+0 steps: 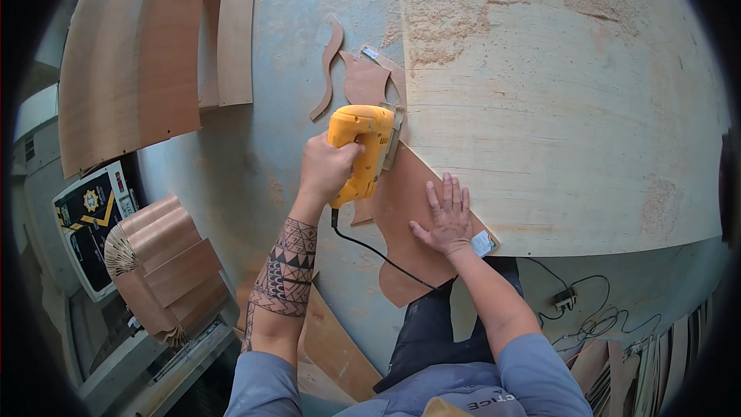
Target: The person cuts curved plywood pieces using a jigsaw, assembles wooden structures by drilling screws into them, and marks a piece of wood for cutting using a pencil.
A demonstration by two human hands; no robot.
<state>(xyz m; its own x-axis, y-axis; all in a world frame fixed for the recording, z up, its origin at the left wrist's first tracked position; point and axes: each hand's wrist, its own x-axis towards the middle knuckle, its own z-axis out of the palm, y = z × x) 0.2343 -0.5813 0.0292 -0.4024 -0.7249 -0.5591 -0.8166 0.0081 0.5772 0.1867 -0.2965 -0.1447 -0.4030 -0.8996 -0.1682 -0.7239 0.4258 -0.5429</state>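
Note:
My left hand [328,166] is wrapped around the handle of a yellow jigsaw [363,127]. Its base plate rests on a curved brown plywood panel [417,216], by the left edge of a large pale plywood sheet [532,147]. Flat on the panel, fingers spread, lies my right hand [448,216], close to a small white label [483,243]. The panel sticks out past the sheet's left edge. A black cord [370,245] runs from the jigsaw's rear across the panel. The blade is hidden from view.
Wavy offcuts [328,69] lie on the blue-grey floor [293,185] beyond the jigsaw. Sawdust [448,35] covers parts of the sheet. Large curved brown panels [139,54] stand at far left, above a bundle of stacked wood pieces [166,262]. Tangled cables [598,324] lie at lower right.

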